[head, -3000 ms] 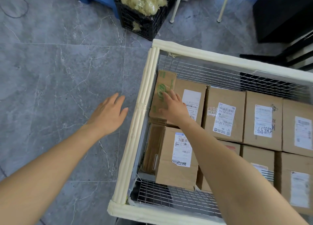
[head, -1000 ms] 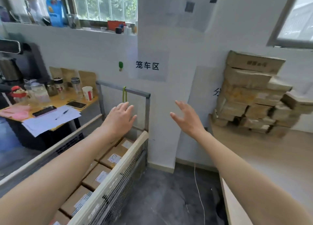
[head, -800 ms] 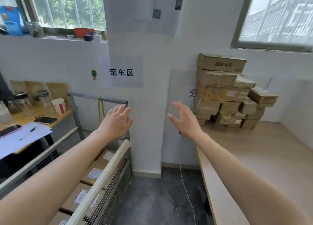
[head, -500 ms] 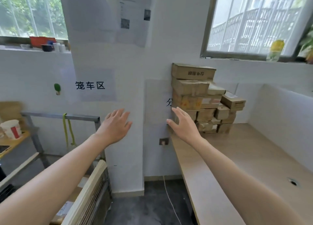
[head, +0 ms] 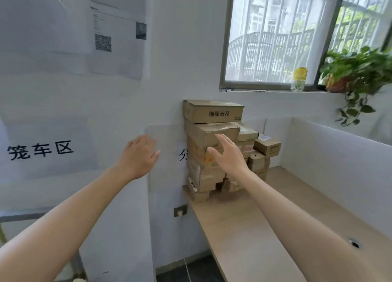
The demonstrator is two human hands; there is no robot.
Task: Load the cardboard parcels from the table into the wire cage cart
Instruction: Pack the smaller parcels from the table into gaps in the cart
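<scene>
A stack of brown cardboard parcels (head: 214, 148) stands in the far left corner of the wooden table (head: 265, 218), against the wall. The top parcel (head: 214, 112) carries printed characters. Smaller parcels (head: 265, 150) sit on the stack's right side. My right hand (head: 228, 154) is raised in front of the stack with straight fingers, holding nothing. My left hand (head: 139, 156) is stretched out to the left of the stack, before the white wall, open and empty. Only a grey bar of the wire cage cart (head: 21, 216) shows at the lower left.
A white partition (head: 339, 161) runs along the table's right side. A window with a potted plant (head: 358, 69) and a yellow-capped bottle (head: 299, 79) on its sill sits above. Papers and a sign hang on the left wall. A wall socket (head: 180, 210) sits under the table edge.
My view has swung right, from the cart to the table. Both open hands have moved toward the parcel stack, which is nearer now. The cart has slid almost out of view.
</scene>
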